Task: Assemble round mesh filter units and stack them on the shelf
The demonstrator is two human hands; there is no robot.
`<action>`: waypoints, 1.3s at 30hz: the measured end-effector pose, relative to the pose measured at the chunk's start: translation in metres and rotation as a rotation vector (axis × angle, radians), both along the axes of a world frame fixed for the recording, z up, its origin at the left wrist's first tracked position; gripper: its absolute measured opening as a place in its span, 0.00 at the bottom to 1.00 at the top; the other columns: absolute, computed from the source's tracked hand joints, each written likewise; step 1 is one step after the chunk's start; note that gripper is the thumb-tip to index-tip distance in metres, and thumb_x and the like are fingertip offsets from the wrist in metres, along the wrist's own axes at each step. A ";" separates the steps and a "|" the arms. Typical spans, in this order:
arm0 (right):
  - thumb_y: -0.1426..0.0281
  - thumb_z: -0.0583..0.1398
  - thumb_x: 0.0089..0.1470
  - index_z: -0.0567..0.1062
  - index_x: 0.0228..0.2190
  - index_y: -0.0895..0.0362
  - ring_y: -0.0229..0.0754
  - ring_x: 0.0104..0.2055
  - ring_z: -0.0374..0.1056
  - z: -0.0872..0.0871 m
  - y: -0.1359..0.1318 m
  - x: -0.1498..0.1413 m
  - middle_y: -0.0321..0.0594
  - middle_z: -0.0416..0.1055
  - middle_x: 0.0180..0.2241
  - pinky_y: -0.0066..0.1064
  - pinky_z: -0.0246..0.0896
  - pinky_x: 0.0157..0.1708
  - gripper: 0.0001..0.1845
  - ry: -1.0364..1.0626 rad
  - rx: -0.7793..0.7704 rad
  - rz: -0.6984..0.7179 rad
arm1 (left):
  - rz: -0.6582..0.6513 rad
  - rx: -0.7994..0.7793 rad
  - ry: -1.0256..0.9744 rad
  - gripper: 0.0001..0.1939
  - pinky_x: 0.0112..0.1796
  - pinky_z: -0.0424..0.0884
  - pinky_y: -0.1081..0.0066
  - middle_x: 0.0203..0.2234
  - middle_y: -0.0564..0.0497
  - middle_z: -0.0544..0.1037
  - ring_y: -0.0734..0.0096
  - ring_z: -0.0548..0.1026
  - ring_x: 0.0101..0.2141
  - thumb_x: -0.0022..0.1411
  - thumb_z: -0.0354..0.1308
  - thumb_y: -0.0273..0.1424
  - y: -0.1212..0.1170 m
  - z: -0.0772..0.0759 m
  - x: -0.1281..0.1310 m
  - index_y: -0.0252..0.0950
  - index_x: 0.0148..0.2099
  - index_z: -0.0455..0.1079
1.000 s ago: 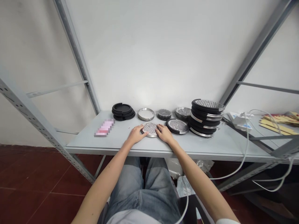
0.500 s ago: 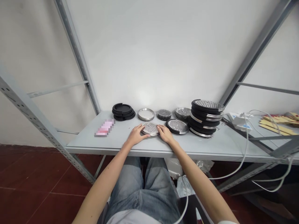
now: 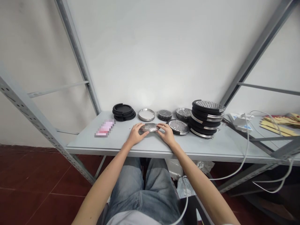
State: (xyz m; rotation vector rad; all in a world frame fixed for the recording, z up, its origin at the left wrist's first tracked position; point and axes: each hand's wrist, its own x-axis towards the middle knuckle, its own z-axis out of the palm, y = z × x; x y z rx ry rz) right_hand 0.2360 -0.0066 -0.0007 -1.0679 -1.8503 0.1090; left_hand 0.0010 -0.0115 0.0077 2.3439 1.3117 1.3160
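Observation:
Between my hands a round perforated metal disc (image 3: 150,126) with a shiny rim is tilted, its near edge raised off the tabletop. My left hand (image 3: 136,134) grips its left edge, thumb toward the near side. At its right edge, my right hand (image 3: 166,133) holds it with bent fingers. Just right of that hand lies a perforated disc set in a black ring (image 3: 178,127). Behind are a pile of shiny metal rings (image 3: 146,115), a small pile of perforated plates (image 3: 164,114) and perforated discs with metal rims (image 3: 184,113).
A tall stack of black-ringed perforated discs (image 3: 207,118) stands at the right. Black rings (image 3: 123,112) are piled at the back left, near a pixelated pink object (image 3: 105,128). Grey shelf posts (image 3: 77,56) flank the table (image 3: 117,142). A white cable (image 3: 246,156) hangs over the right front edge.
The perforated disc lay flat a second ago; its near edge has since been lifted and it is now tilted. My right hand's fingers have bent and shifted around its edge.

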 end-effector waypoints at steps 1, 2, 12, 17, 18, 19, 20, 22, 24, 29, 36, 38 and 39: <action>0.65 0.60 0.56 0.78 0.46 0.53 0.48 0.51 0.67 0.000 0.001 0.000 0.45 0.73 0.47 0.42 0.61 0.54 0.16 0.002 0.003 0.003 | -0.030 0.012 0.002 0.26 0.59 0.62 0.58 0.55 0.44 0.72 0.57 0.67 0.57 0.58 0.64 0.40 0.000 0.000 0.000 0.39 0.57 0.69; 0.65 0.60 0.56 0.78 0.45 0.53 0.48 0.50 0.67 -0.001 0.001 0.001 0.45 0.73 0.47 0.42 0.62 0.54 0.15 0.003 0.007 0.008 | -0.061 0.014 0.001 0.25 0.58 0.63 0.57 0.55 0.45 0.72 0.57 0.68 0.56 0.57 0.65 0.38 0.000 0.000 -0.001 0.40 0.56 0.70; 0.66 0.59 0.57 0.74 0.51 0.53 0.49 0.55 0.64 0.003 -0.003 -0.003 0.45 0.70 0.53 0.44 0.58 0.56 0.20 -0.141 0.055 0.024 | -0.190 -0.091 -0.057 0.21 0.58 0.64 0.57 0.54 0.46 0.75 0.61 0.70 0.56 0.60 0.61 0.26 0.006 -0.005 -0.003 0.41 0.56 0.72; 0.68 0.56 0.60 0.76 0.49 0.52 0.49 0.52 0.65 0.003 -0.005 -0.004 0.44 0.74 0.49 0.43 0.60 0.53 0.16 -0.288 0.062 0.018 | -0.095 0.021 0.085 0.22 0.59 0.62 0.54 0.56 0.44 0.72 0.58 0.67 0.58 0.59 0.62 0.26 0.001 -0.003 -0.001 0.40 0.57 0.71; 0.68 0.56 0.61 0.76 0.49 0.52 0.50 0.51 0.65 0.003 -0.005 -0.004 0.44 0.74 0.49 0.44 0.60 0.52 0.17 -0.318 0.073 -0.001 | -0.076 0.060 0.113 0.23 0.58 0.63 0.54 0.56 0.44 0.71 0.57 0.67 0.57 0.59 0.62 0.27 -0.001 -0.002 0.000 0.41 0.57 0.70; 0.69 0.56 0.61 0.75 0.50 0.52 0.50 0.51 0.65 0.003 -0.005 -0.005 0.45 0.74 0.48 0.44 0.60 0.51 0.17 -0.344 0.093 -0.014 | -0.071 0.095 0.140 0.23 0.57 0.64 0.54 0.55 0.44 0.72 0.57 0.68 0.56 0.59 0.63 0.28 -0.002 -0.002 0.001 0.41 0.57 0.70; 0.69 0.56 0.61 0.75 0.49 0.52 0.51 0.50 0.65 0.003 -0.005 -0.006 0.45 0.74 0.47 0.44 0.61 0.50 0.16 -0.364 0.120 -0.018 | -0.078 0.127 0.164 0.23 0.56 0.66 0.54 0.54 0.45 0.73 0.58 0.69 0.55 0.60 0.62 0.28 -0.003 -0.001 0.002 0.41 0.57 0.70; 0.71 0.57 0.60 0.76 0.48 0.53 0.51 0.48 0.66 0.002 -0.005 -0.007 0.46 0.75 0.45 0.45 0.62 0.49 0.16 -0.363 0.186 -0.011 | -0.107 0.178 0.199 0.20 0.53 0.68 0.55 0.50 0.45 0.75 0.59 0.71 0.51 0.62 0.60 0.27 -0.004 -0.001 0.002 0.40 0.56 0.70; 0.70 0.59 0.58 0.75 0.49 0.54 0.51 0.47 0.67 0.001 -0.005 -0.008 0.46 0.75 0.44 0.45 0.63 0.48 0.17 -0.302 0.237 -0.008 | -0.128 0.204 0.198 0.17 0.52 0.70 0.55 0.48 0.45 0.77 0.60 0.73 0.50 0.64 0.56 0.25 -0.004 -0.002 0.002 0.39 0.55 0.70; 0.64 0.64 0.53 0.70 0.54 0.56 0.53 0.52 0.66 -0.003 0.002 -0.003 0.49 0.71 0.51 0.47 0.63 0.52 0.27 -0.015 0.168 -0.085 | -0.101 0.128 0.022 0.16 0.55 0.69 0.57 0.50 0.43 0.75 0.61 0.73 0.52 0.67 0.51 0.24 0.003 -0.009 0.000 0.37 0.55 0.68; 0.72 0.60 0.53 0.77 0.41 0.55 0.49 0.44 0.70 -0.004 0.006 0.002 0.44 0.77 0.40 0.43 0.65 0.47 0.12 0.079 0.169 -0.040 | -0.054 0.069 0.026 0.21 0.58 0.66 0.55 0.55 0.41 0.71 0.59 0.69 0.57 0.63 0.51 0.20 0.005 -0.009 -0.001 0.35 0.58 0.64; 0.74 0.60 0.54 0.77 0.41 0.55 0.49 0.44 0.69 -0.001 0.002 0.000 0.44 0.76 0.40 0.43 0.65 0.47 0.12 0.013 0.234 -0.059 | -0.003 0.107 0.064 0.23 0.58 0.64 0.53 0.55 0.39 0.71 0.56 0.68 0.57 0.62 0.55 0.22 0.003 -0.006 0.000 0.34 0.60 0.63; 0.74 0.59 0.54 0.78 0.41 0.54 0.49 0.44 0.68 0.000 0.000 -0.001 0.44 0.76 0.40 0.43 0.64 0.46 0.12 -0.032 0.265 -0.069 | 0.000 0.131 0.085 0.24 0.58 0.64 0.52 0.56 0.39 0.70 0.55 0.67 0.58 0.62 0.57 0.23 0.001 -0.005 0.000 0.34 0.60 0.63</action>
